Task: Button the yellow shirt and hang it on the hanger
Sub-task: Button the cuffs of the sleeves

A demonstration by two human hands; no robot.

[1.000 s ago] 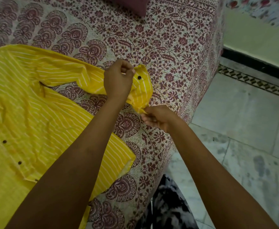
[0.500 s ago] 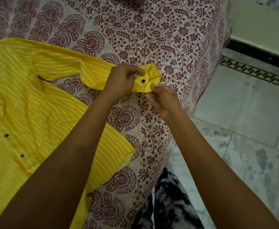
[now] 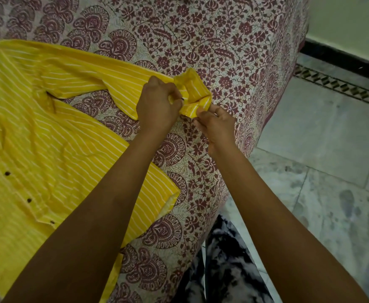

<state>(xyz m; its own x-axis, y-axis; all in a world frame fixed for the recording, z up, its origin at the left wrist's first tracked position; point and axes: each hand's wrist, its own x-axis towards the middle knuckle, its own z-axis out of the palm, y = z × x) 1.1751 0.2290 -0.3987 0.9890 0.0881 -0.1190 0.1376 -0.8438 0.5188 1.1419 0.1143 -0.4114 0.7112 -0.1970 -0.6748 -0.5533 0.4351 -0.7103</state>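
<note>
Buttoning the cuff: this looks like the step in hand. The cuff (image 3: pixel 195 90) stands open as a small loop at the end of the sleeve, not yet fastened.
Left hand: the left hand (image 3: pixel 157 103) has its fingers curled, pinching one edge of the cuff where a small dark button (image 3: pixel 182 99) peeks out by the thumb.
Right hand: the right hand (image 3: pixel 216 125) has its fingertips nipped on the opposite edge of the cuff, palm turned up.
Yellow shirt: the yellow shirt (image 3: pixel 48 149) lies spread flat on the bedspread (image 3: pixel 223 40), with the worked sleeve reaching towards the bed's edge.
Front: four front buttons (image 3: pixel 7 173) show in a row down the placket, which seems closed, though I cannot be sure.
Left to do: this cuff, perhaps the other sleeve, then the hanging; no hanger is in view.
Cloth: thin woven fabric, bright yellow with fine white stripes, soft and creased; the cuff is doubled and stiffer, and it holds its fold.
Bedspread print: maroon flowers and paisley on cream, matte cotton by the look of it.
Floor: the floor (image 3: pixel 310 138) is pale, mottled stone tile with a smooth sheen.
</note>
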